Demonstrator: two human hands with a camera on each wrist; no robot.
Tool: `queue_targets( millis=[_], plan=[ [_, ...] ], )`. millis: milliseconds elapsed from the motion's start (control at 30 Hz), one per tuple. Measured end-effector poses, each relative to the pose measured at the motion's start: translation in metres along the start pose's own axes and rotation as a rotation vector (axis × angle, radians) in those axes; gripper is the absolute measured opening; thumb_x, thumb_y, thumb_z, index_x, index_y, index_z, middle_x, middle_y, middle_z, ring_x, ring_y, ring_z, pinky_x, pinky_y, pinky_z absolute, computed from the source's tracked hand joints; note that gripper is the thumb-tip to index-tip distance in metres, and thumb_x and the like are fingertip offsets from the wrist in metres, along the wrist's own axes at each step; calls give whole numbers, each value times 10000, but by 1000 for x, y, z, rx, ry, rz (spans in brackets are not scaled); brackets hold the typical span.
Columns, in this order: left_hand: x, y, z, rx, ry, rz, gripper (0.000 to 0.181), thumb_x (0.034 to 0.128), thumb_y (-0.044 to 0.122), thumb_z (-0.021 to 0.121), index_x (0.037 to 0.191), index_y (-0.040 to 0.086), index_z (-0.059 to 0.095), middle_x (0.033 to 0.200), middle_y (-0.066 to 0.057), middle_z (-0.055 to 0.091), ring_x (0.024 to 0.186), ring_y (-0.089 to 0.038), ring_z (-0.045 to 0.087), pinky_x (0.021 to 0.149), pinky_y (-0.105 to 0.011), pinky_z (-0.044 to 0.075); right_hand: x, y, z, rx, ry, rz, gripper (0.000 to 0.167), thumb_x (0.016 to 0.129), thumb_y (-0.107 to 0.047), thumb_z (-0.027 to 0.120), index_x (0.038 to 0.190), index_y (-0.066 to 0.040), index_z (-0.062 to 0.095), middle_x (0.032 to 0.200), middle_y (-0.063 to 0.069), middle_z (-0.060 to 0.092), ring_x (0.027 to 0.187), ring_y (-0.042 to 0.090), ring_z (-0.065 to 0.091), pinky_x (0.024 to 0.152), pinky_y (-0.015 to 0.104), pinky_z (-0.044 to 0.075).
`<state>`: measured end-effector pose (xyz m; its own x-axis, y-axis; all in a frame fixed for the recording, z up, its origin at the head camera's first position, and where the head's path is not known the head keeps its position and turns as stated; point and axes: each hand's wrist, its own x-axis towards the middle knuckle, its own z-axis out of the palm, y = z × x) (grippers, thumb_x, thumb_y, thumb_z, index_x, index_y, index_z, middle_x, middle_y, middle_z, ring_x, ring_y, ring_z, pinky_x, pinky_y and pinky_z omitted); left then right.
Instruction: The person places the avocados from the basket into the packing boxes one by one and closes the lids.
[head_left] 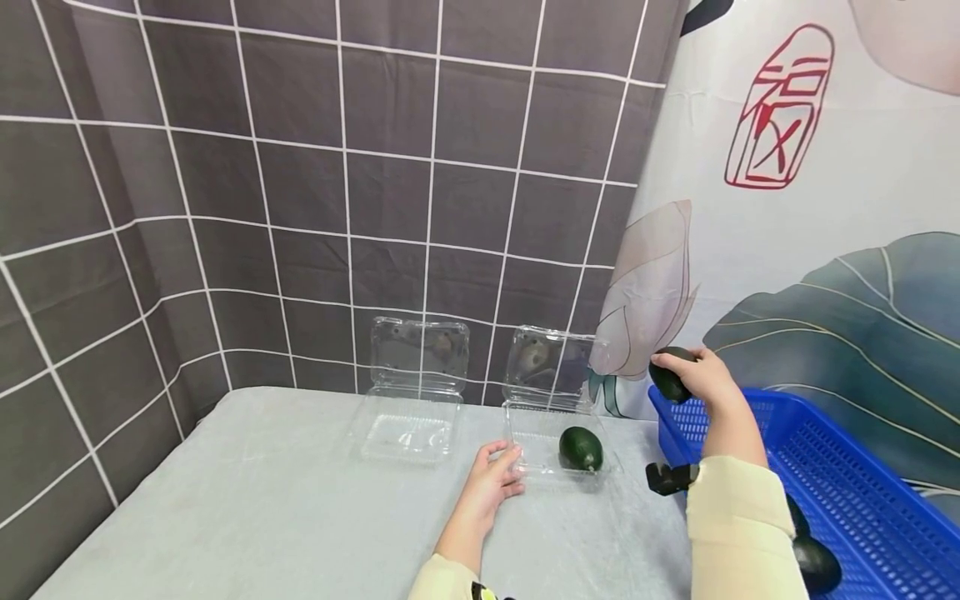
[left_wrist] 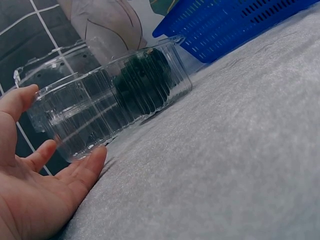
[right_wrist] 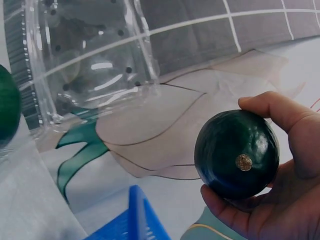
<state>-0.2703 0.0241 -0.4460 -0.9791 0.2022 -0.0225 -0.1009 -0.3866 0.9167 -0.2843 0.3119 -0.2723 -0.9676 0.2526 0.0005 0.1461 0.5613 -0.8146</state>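
Observation:
My right hand (head_left: 705, 379) grips a dark green avocado (head_left: 670, 375) above the near-left corner of the blue basket; the right wrist view shows the avocado (right_wrist: 237, 155) between thumb and fingers, its stem end facing the camera. My left hand (head_left: 491, 483) is at the left front corner of a lidded clear plastic clamshell box (head_left: 536, 450), fingers spread and partly extended. In the left wrist view the left hand (left_wrist: 45, 185) has its fingertips at the box's side (left_wrist: 85, 120). Another avocado (head_left: 581, 449) lies in the right part of that box, whose lid stands raised.
A second clear clamshell box (head_left: 408, 437), lid up, stands to the left on the pale cloth-covered table (head_left: 262, 500). The blue basket (head_left: 862, 475) at the right holds more avocados (head_left: 816, 565). Behind hang a grey checked cloth (head_left: 390, 192) and a printed curtain (head_left: 675, 167).

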Motion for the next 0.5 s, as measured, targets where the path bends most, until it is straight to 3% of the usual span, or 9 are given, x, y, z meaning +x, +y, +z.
queue_targets(
  millis=[100, 200, 400, 500],
  plan=[
    [0, 0, 0, 1, 0, 5, 540, 888, 263, 608, 1265, -26, 351, 1042, -139, 493, 796, -164, 564, 685, -276, 525, -2, 3, 7, 9, -2, -8, 813, 880, -465, 521, 1340, 130, 211, 1247, 339, 343, 1048, 374, 445, 799, 357, 458],
    [0, 0, 0, 1, 1, 4, 537, 889, 264, 607, 1263, -25, 353, 1050, -138, 495, 799, -164, 566, 681, -273, 524, -4, 5, 12, 8, -18, -2, 812, 881, -472, 518, 1341, 126, 216, 1258, 344, 336, 1065, 392, 436, 829, 398, 451],
    [-1, -1, 1, -7, 1, 4, 524, 892, 252, 601, 1259, -27, 353, 1058, -152, 505, 798, -162, 581, 676, -274, 524, -5, 7, 20, 0, -17, -18, 736, 873, -466, 540, 1290, 98, 316, 1221, 315, 398, 1009, 340, 479, 739, 300, 474],
    [0, -2, 1, -7, 0, 11, 516, 901, 245, 589, 1262, -32, 347, 1094, -179, 510, 802, -162, 586, 680, -283, 527, -6, 6, 23, 0, -17, -29, 735, 872, -461, 547, 1292, 100, 325, 1223, 314, 406, 1015, 342, 482, 750, 310, 472]
  ],
)
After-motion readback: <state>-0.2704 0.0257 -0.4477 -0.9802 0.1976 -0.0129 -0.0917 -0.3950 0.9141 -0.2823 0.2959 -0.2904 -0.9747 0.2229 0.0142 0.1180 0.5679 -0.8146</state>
